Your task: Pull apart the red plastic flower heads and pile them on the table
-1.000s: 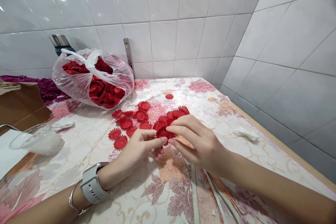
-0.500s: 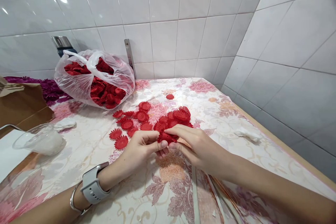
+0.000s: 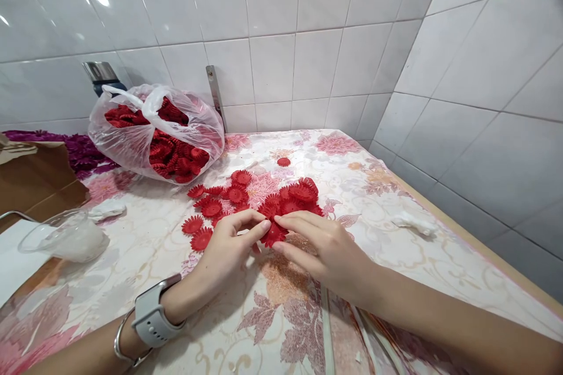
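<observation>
Held flower: one red fringed piece (image 3: 273,235), at the centre of the frame, slightly below the middle, between the two hands.
Left hand (image 3: 231,246): thumb and forefinger together, pinched on the flower's left edge; the other fingers are largely hidden.
Right hand (image 3: 336,246): forefinger tip on the flower's upper right part, thumb lower and apart from it, near the lower right edge; whether they clamp the piece cannot be told.
Left wrist: grey-banded watch (image 3: 153,313) and silver bangle (image 3: 121,343).
Loose flowers: red group (image 3: 211,207) left of centre; denser heap (image 3: 299,193) just beyond the hands; a single red piece (image 3: 284,162) farther up, well apart.
Bag: translucent plastic bag (image 3: 109,143), upper left, holding more red pieces; bottle (image 3: 102,73) partly hidden behind it.
Left margin: purple material (image 3: 81,149), brown cardboard (image 3: 39,179), clear cup (image 3: 73,240) tilted, with whitish contents.
Right side: white wad (image 3: 416,223) on the floral tablecloth (image 3: 211,322).
</observation>
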Action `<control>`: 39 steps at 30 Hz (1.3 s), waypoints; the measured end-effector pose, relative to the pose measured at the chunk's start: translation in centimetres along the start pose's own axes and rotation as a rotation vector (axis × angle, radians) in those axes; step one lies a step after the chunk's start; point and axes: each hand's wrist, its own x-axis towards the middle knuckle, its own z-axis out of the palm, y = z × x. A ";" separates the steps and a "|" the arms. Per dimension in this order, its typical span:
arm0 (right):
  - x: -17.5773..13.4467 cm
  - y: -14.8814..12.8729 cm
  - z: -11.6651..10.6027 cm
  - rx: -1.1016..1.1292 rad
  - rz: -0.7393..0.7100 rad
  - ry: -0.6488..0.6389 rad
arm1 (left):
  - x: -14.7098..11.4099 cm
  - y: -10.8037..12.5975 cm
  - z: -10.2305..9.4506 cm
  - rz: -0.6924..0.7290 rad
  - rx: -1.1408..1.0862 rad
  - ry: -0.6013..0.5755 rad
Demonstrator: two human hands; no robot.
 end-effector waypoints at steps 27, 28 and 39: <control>1.6 1.8 -0.5 1.326 0.756 -0.157 | 0.9 0.4 -1.2 -0.244 -0.228 -0.146; 1.6 1.7 -0.7 1.273 0.751 -0.118 | 0.9 0.5 -1.2 -0.223 -0.246 -0.130; 1.1 -0.3 -1.8 0.215 -0.020 0.152 | 0.3 0.4 -0.6 0.033 -0.179 -0.094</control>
